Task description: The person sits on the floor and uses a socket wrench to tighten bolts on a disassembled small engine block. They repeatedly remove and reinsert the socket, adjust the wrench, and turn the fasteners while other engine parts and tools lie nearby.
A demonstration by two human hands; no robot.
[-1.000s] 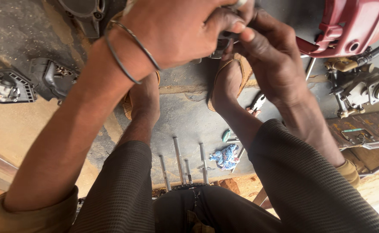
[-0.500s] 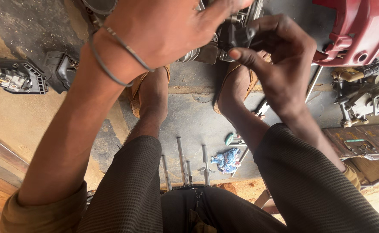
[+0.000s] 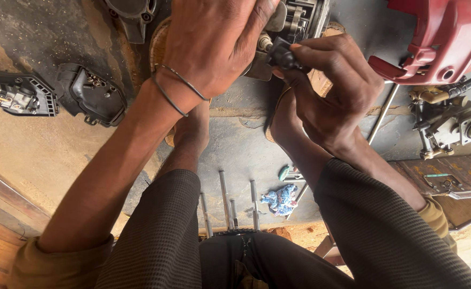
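Engine part (image 3: 294, 21), grey metal, sits up at the top edge of view, over the far stretch of floor (image 3: 58, 155), and I've got both hands on it. My right fingers (image 3: 310, 53) are pinched tight on a small black plug cap (image 3: 283, 56), pressing it against the part's side. My left hand (image 3: 214, 48) wraps over the casing, fingers curled closed round it, two thin bangles (image 3: 174, 91) at the wrist. Bare feet (image 3: 192, 128) are planted just beneath on the stained floor.

Further out: two black covers (image 3: 53, 93) near the floor's left edge, a red housing (image 3: 444, 37) at the top right corner, a carburettor-like piece (image 3: 455, 126) by the right edge, loose long bolts (image 3: 227, 200) and a blue rag (image 3: 281, 198) near my knees.

Risk, as I judge it: the pinch on that cap is small, so a slip could drop it among the clutter, or the part could twist under my left palm.

Hard to read: the part's top is cut off, and my left hand hides how the cap meets it.
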